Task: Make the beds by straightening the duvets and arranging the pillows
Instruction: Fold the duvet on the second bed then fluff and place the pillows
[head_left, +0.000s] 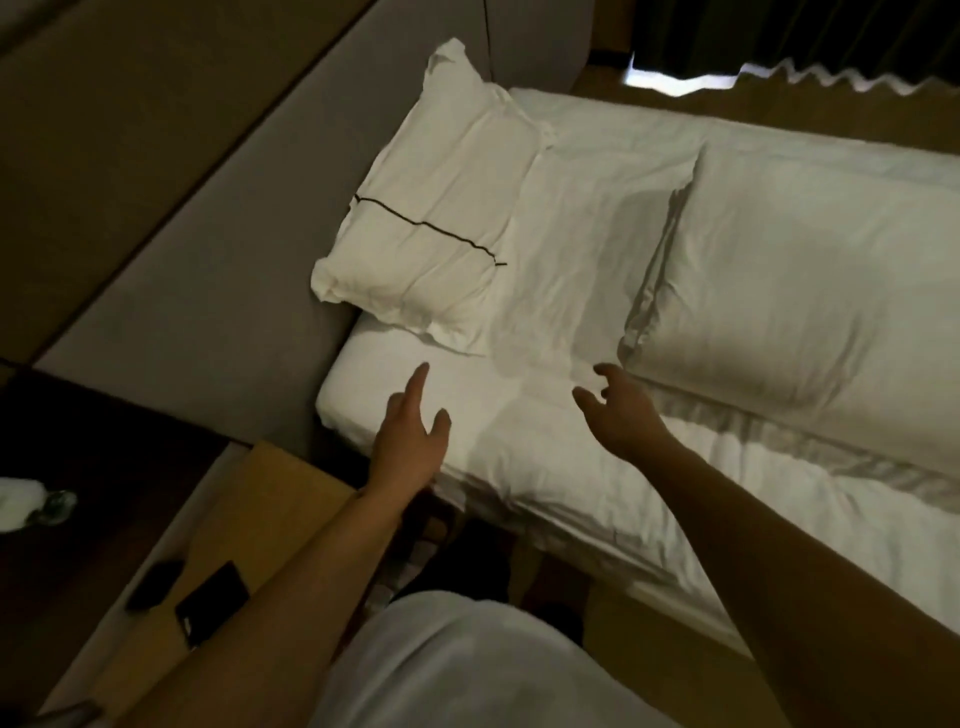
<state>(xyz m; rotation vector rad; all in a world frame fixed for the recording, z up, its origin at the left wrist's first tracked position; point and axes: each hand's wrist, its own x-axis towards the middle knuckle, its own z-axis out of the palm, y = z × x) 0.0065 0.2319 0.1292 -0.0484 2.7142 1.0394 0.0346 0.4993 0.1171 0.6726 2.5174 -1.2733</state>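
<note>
A white pillow with a thin dark stripe lies at the head of the bed against the grey headboard. A thick white duvet covers the bed to the right, its folded edge turned toward the pillow. Between them shows the white sheet. My left hand hovers over the mattress corner, fingers straight, holding nothing. My right hand hovers near the duvet's near corner, fingers loosely curled and empty.
A wooden bedside table stands at lower left with two dark flat devices on it. A bottle lies on a dark surface at far left. Dark curtains hang beyond the bed.
</note>
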